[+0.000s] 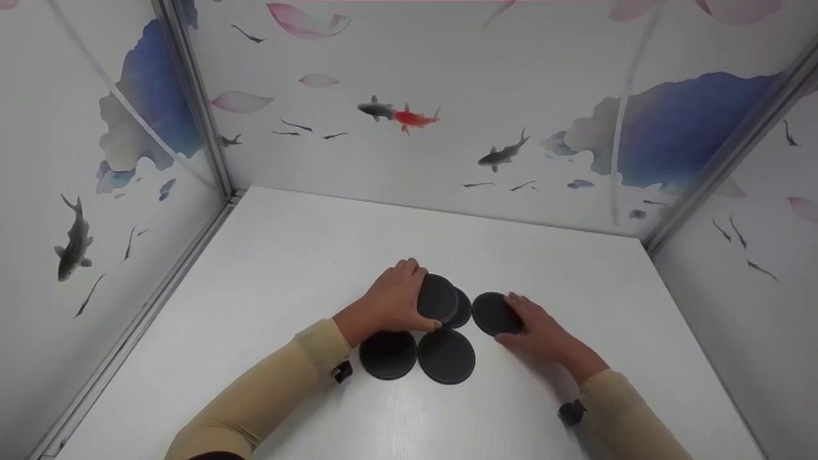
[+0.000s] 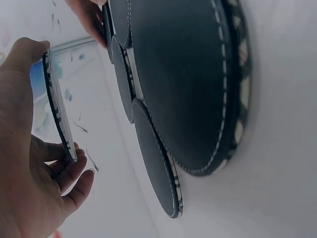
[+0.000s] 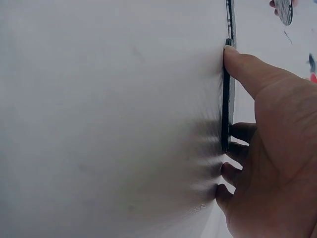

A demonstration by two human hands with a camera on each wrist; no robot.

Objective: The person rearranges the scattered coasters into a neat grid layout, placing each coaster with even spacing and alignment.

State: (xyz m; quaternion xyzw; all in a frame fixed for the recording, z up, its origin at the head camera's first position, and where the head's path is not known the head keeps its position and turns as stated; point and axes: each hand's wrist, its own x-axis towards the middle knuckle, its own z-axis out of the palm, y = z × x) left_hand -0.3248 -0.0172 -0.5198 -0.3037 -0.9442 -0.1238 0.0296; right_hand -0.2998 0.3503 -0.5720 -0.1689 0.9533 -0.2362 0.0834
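My left hand point(image 1: 395, 300) holds a round black coaster point(image 1: 437, 298) by its rim, between thumb and fingers. In the left wrist view this coaster point(image 2: 59, 106) is raised off the table, its patterned pale underside showing. Another coaster point(image 1: 461, 308) lies partly hidden below it. My right hand point(image 1: 540, 327) grips the rim of a coaster point(image 1: 495, 313) lying on the table, thumb on the near side and fingers on the far side. Nearer me lie a left coaster point(image 1: 388, 355) and a right coaster point(image 1: 447, 356), side by side. Pale stitching runs round a near coaster's top point(image 2: 183, 79).
The white table point(image 1: 287, 255) meets a back wall point(image 1: 434, 172) printed with fish and petals. Side walls with metal corner posts point(image 1: 198, 96) stand at left and right. A small dark device point(image 1: 342, 371) sits at the left wrist, another dark device point(image 1: 572, 413) at the right.
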